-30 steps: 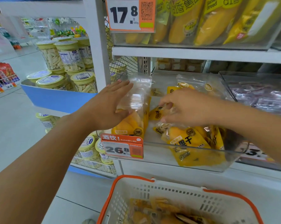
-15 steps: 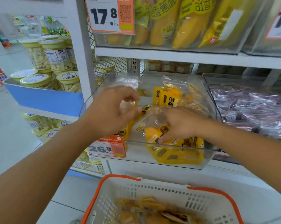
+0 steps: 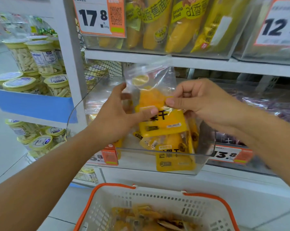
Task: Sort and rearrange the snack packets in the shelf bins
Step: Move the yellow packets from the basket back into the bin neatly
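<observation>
A yellow dried-mango packet with a clear top is held upright above the clear plastic shelf bin. My left hand grips its left side, thumb across the front. My right hand pinches its right edge between thumb and fingers. More yellow mango packets lie in the bin below it, and one clear-topped packet stands at the bin's left wall.
An orange-rimmed white basket with more packets sits below the shelf. Banana bread packs fill the upper shelf. A bin of purple packets is on the right. Jars of sticks stand on the left shelf.
Both hands were down in the bin among the packets. Now they have lifted one yellow packet up out of the pile and hold it upright between them.
</observation>
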Demonstrator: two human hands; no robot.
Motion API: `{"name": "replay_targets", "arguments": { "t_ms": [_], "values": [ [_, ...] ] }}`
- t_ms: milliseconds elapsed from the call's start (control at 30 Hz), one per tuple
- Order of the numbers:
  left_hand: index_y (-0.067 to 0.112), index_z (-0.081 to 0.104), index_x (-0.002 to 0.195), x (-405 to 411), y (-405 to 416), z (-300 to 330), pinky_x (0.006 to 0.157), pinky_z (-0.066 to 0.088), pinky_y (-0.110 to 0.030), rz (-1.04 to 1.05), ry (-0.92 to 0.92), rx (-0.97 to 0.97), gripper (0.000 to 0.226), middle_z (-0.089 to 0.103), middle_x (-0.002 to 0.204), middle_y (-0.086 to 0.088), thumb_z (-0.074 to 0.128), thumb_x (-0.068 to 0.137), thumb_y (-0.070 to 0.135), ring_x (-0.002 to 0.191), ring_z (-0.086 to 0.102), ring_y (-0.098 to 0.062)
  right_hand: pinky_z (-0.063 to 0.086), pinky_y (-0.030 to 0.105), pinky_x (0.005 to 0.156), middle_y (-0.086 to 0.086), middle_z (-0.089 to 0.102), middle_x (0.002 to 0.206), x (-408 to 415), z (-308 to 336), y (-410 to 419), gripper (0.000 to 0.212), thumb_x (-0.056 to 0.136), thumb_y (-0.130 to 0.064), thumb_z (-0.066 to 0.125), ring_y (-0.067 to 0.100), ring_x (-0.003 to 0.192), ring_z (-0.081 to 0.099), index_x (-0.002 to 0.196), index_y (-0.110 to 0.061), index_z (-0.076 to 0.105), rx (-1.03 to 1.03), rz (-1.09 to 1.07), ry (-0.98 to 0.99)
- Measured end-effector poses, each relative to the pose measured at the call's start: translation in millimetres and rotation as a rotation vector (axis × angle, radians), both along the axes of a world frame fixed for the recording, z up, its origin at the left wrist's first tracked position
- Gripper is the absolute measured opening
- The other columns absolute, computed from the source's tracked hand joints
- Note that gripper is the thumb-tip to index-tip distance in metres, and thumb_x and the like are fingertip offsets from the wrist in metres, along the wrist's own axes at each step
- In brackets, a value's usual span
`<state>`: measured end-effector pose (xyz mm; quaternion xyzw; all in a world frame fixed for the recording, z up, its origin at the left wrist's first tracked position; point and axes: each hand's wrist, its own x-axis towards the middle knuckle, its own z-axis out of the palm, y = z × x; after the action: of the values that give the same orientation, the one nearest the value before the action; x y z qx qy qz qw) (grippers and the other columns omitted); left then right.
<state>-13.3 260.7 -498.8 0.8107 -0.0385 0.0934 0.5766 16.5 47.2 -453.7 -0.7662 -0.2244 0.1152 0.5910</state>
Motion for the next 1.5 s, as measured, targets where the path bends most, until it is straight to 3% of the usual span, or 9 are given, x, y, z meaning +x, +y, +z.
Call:
{"name": "replay_targets", "arguments": {
  "t_ms": [100, 300, 667, 800, 967, 1133, 1233, 1333, 1500],
  "values": [
    [0.014, 0.067, 0.113, -4.0, -10.0, 8.1, 0.081, 0.059, -0.04, -0.081, -0.047, -0.089, 0.045, 0.075, 0.099, -0.011, 0.082, 0.073, 0.03, 0.09, 0.073, -0.022, 0.061, 0.036, 0.06, 0.007, 0.074, 0.079, 1.4, -8.0, -0.1, 0.03, 0.092, -0.035, 0.063, 0.022, 0.068, 0.07, 0.086, -0.007, 0.072, 0.057, -0.036, 0.061],
    [0.024, 0.072, 0.086, -5.6, -9.7, 1.5, 0.06, 0.054, -0.013, 0.098, -0.079, 0.056, 0.012, 0.074, 0.078, 0.019, 0.079, 0.082, 0.015, 0.071, 0.07, 0.004, 0.044, 0.033, 0.069, 0.008, 0.065, 0.106, 11.8, -41.0, 21.4, 0.019, 0.091, -0.012, 0.063, 0.028, 0.098, 0.063, 0.109, -0.01, 0.06, -1.29, -0.211, -0.597],
    [0.04, 0.059, 0.105, 8.4, 1.9, -13.8, 0.062, 0.038, 0.002, 0.103, -0.095, 0.165, 0.021, 0.069, 0.081, 0.017, 0.06, 0.099, 0.02, 0.077, 0.06, 0.013, 0.059, 0.022, 0.064, -0.003, 0.073, 0.103, -2.8, 12.2, -23.4, 0.079, 0.072, 0.007, 0.084, 0.016, 0.078, 0.074, 0.139, -0.022, 0.055, -0.259, -0.353, -0.354],
    [0.032, 0.067, 0.094, 5.7, -6.3, -5.1, 0.067, 0.052, -0.033, 0.018, 0.131, -0.227, 0.023, 0.068, 0.07, 0.014, 0.049, 0.103, 0.021, 0.064, 0.066, -0.009, 0.062, 0.028, 0.07, 0.007, 0.078, 0.083, -11.6, 8.4, -15.2, 0.062, 0.074, 0.014, 0.077, 0.017, 0.075, 0.076, 0.124, -0.021, 0.063, 0.123, -0.207, -0.227],
    [0.018, 0.068, 0.09, 8.3, -12.8, 2.0, 0.058, 0.054, -0.032, 0.041, 0.324, -0.654, 0.055, 0.068, 0.078, 0.001, 0.036, 0.099, 0.062, 0.064, 0.065, -0.016, 0.057, 0.025, 0.059, 0.007, 0.077, 0.084, 1.2, -31.7, 7.8, 0.039, 0.078, 0.012, 0.076, 0.017, 0.074, 0.073, 0.107, -0.013, 0.068, 0.202, -0.312, -0.125],
    [0.011, 0.069, 0.096, 0.2, -14.1, -0.6, 0.069, 0.056, -0.029, -0.018, 0.067, -0.107, 0.023, 0.075, 0.085, 0.001, 0.078, 0.084, 0.03, 0.079, 0.07, -0.012, 0.06, 0.026, 0.062, 0.014, 0.072, 0.091, 22.9, -47.9, 27.4, 0.019, 0.089, 0.0, 0.072, 0.015, 0.072, 0.067, 0.108, 0.0, 0.069, 0.135, -0.288, 0.049],
    [0.013, 0.066, 0.107, 3.4, -5.4, 7.0, 0.08, 0.056, -0.02, 0.054, -0.094, -0.079, 0.031, 0.075, 0.091, 0.016, 0.081, 0.079, 0.011, 0.086, 0.069, 0.003, 0.056, 0.037, 0.085, 0.001, 0.07, 0.104, 51.0, -59.9, 23.3, 0.03, 0.089, -0.028, 0.075, 0.017, 0.094, 0.065, 0.115, -0.016, 0.07, -0.507, -0.207, -0.368],
    [0.008, 0.062, 0.122, 7.2, 6.3, 17.1, 0.091, 0.057, -0.032, 0.005, -0.194, -0.092, 0.045, 0.074, 0.11, 0.002, 0.078, 0.08, 0.004, 0.104, 0.07, -0.009, 0.05, 0.042, 0.098, 0.002, 0.057, 0.134, 51.1, -76.4, 23.9, 0.096, 0.065, -0.064, 0.081, 0.028, 0.123, 0.054, 0.144, -0.026, 0.043, -1.218, 0.024, -0.39],
    [0.007, 0.058, 0.128, 10.4, 24.5, 12.8, 0.085, 0.056, -0.024, -0.071, -0.203, -0.055, 0.052, 0.072, 0.117, 0.0, 0.075, 0.08, -0.003, 0.11, 0.068, -0.012, 0.053, 0.036, 0.085, 0.004, 0.059, 0.121, 44.7, -72.9, 26.9, 0.095, 0.058, -0.053, 0.091, 0.026, 0.111, 0.058, 0.135, -0.017, 0.048, -1.244, 0.008, -0.339]
  ]
}}
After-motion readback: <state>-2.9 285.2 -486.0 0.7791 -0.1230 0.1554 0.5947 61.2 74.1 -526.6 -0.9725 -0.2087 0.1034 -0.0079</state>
